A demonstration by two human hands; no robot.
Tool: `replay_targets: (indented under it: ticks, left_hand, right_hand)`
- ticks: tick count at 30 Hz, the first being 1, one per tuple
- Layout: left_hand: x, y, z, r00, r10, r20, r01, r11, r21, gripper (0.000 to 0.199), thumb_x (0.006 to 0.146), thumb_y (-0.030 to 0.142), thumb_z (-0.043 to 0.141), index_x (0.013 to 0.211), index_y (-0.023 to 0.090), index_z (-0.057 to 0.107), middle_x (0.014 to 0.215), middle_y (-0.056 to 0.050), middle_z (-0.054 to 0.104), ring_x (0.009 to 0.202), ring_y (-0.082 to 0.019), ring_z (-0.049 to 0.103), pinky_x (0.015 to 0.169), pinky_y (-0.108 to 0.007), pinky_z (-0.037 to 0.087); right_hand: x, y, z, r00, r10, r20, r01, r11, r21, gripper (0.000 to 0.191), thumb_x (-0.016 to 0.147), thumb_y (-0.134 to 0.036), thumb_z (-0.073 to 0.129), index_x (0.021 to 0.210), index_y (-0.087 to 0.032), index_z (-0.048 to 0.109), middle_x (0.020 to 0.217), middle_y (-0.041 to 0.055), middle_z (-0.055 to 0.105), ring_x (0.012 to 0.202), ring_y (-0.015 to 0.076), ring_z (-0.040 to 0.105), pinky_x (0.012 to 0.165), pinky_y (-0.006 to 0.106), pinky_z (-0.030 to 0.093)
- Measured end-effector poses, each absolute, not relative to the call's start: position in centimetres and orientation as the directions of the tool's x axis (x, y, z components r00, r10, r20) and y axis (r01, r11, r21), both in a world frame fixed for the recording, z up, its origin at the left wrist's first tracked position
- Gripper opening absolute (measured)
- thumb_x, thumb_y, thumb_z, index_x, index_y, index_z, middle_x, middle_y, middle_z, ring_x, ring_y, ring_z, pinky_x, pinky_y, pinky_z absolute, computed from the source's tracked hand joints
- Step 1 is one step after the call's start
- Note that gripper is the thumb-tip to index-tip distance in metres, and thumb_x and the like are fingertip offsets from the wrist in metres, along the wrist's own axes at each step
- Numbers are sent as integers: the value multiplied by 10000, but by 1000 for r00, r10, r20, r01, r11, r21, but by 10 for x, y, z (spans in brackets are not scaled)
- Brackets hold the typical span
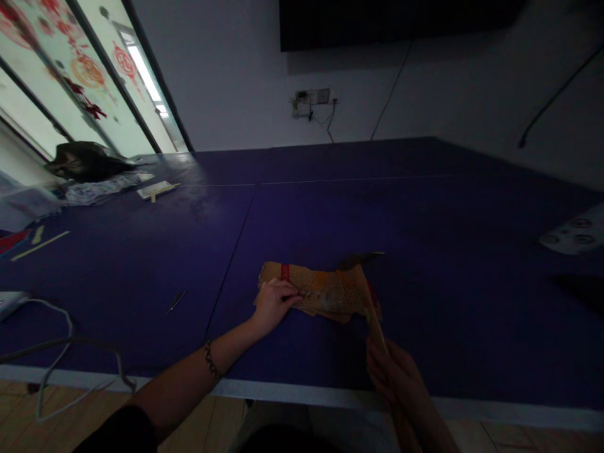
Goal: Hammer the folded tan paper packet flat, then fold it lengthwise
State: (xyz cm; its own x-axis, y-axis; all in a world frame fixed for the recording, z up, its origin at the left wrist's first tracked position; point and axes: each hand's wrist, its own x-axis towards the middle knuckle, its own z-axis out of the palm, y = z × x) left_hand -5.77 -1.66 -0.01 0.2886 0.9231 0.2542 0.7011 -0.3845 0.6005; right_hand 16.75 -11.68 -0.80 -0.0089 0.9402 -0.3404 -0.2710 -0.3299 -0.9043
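Note:
A flat stack of brown cardboard [330,290], marked with dark dots, an orange patch and red strips, lies on the purple table [406,214]. My left hand [275,305] rests on its left part, fingers drawn together and pressing on the surface; whether anything small is between them is hidden. In my right hand [394,371] is a long, thin tan strip [374,322], with fingers wrapped round it. The strip's far end meets the right edge of the stack. A dark pointed object [361,258] sits just behind the stack.
Small tweezers-like tool [176,301] lies left of my left hand. White and grey cables [68,321] loop over the near left edge. Further back left are a white tray [158,190] and a dark bag [87,160]. A white object with round holes [578,231] is at right.

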Motion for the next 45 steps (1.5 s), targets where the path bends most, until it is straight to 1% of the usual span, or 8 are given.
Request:
replay_targets:
  ticks: [3,7,15,22,26,31,38,45]
  left_hand:
    - [-57,-18,2,293,925,244,707,-381,596,109,725,281,610,735,212,693,780,-31,682,762,-171,563,702,-291,395]
    - [-58,-18,2,295,924,244,698,-383,605,109,721,286,613,726,210,692,763,-28,681,758,-172,562,692,-287,399]
    - [-59,-18,1,281,918,280,671,-397,626,99,705,266,632,696,187,692,734,-34,678,747,-168,568,697,-277,411]
    - [-58,-16,-3,260,931,255,666,-364,651,103,698,286,636,681,208,701,741,-23,676,747,-165,573,716,-290,402]
    - [-57,-15,-4,229,943,243,666,-334,667,101,675,296,656,651,209,700,720,-15,659,726,-156,564,686,-276,402]
    - [-56,-14,-5,206,948,242,656,-317,685,91,658,288,670,643,202,698,707,-9,638,707,-147,552,663,-265,398]
    - [-56,-14,-6,188,957,220,660,-289,693,93,663,306,664,655,221,700,707,1,633,718,-149,544,666,-268,395]
    - [-56,-15,-5,202,953,227,630,-303,715,69,671,272,663,673,218,705,707,0,631,706,-139,544,666,-258,398]
  right_hand:
    - [168,-118,-8,-21,941,-339,-287,-330,-899,384,639,-502,633,730,-168,467,448,-103,344,301,1,235,255,110,188]
    - [169,-119,-7,-46,945,-324,-277,-323,-905,371,658,-501,618,697,-172,450,441,-103,344,286,-3,234,251,114,186]
    - [169,-117,-8,-67,950,-304,-260,-311,-914,358,680,-494,601,702,-173,444,441,-102,358,271,-5,253,247,110,201]
    - [168,-117,-5,-52,946,-320,-221,-324,-920,367,686,-509,585,670,-173,439,440,-105,345,271,-10,240,246,107,215]
    - [169,-117,-5,-66,945,-321,-231,-327,-916,377,672,-523,590,695,-172,453,443,-102,360,272,-9,248,247,105,205]
    - [168,-119,-7,-28,930,-366,-280,-359,-890,387,631,-508,636,718,-170,469,444,-112,324,296,-7,231,253,101,205]
    - [167,-118,-4,-15,943,-332,-267,-324,-907,368,640,-492,634,691,-168,466,438,-103,344,301,0,260,256,101,211]
    - [169,-118,-5,-31,944,-329,-250,-326,-912,364,668,-497,609,681,-172,447,438,-109,344,283,-7,252,256,103,218]
